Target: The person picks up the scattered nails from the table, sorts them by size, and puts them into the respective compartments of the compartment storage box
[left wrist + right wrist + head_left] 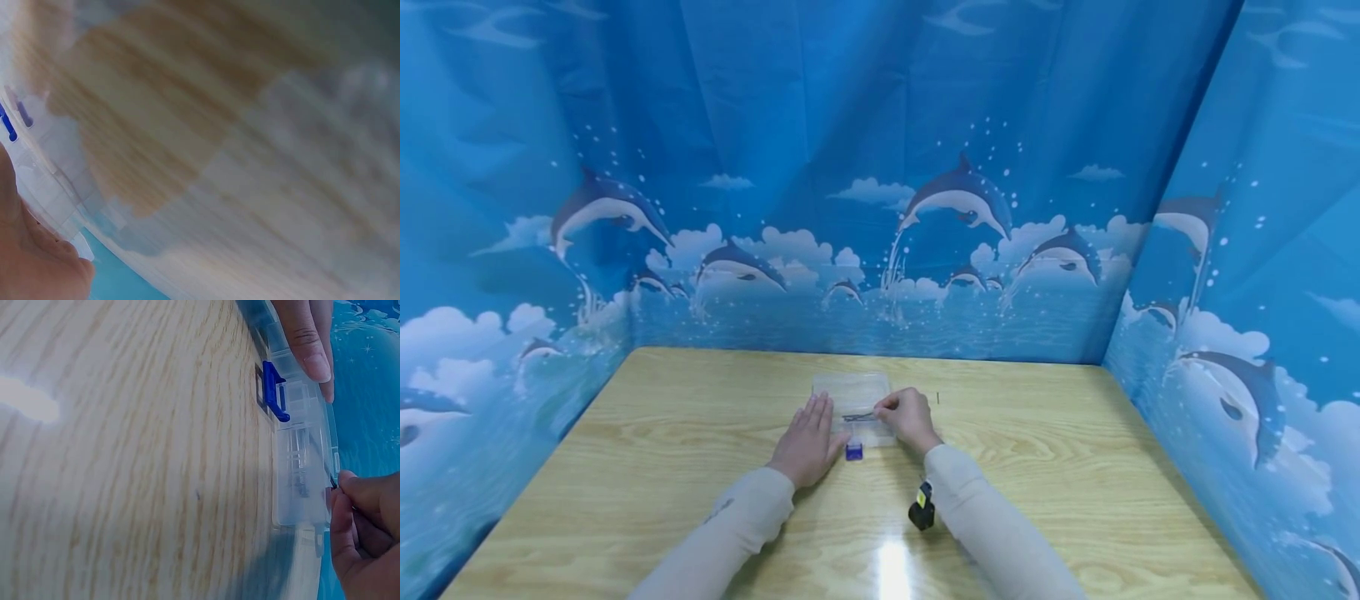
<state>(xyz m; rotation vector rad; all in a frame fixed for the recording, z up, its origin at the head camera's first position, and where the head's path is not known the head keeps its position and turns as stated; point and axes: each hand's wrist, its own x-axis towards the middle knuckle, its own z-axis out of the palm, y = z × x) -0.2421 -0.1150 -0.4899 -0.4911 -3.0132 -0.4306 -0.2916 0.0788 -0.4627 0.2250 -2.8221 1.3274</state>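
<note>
A clear plastic compartment box (876,435) with a blue latch (853,451) at its near side lies on the table. My left hand (807,442) rests flat on the box's left part with its fingers straight. The thumb lies near the latch. Over the box's right side, my right hand (910,419) pinches a thin dark stick-like piece (333,482) between thumb and forefinger. Several thin dark pieces (855,417) show at the middle of the box. In the right wrist view, the box (290,506) has small compartments, some with thin pieces inside.
One short dark stick (937,398) lies on the wooden table (1037,467) to the right of the box. A black device with a yellow mark (921,507) is beside the right sleeve. Blue dolphin curtains (865,250) stand behind and at both sides.
</note>
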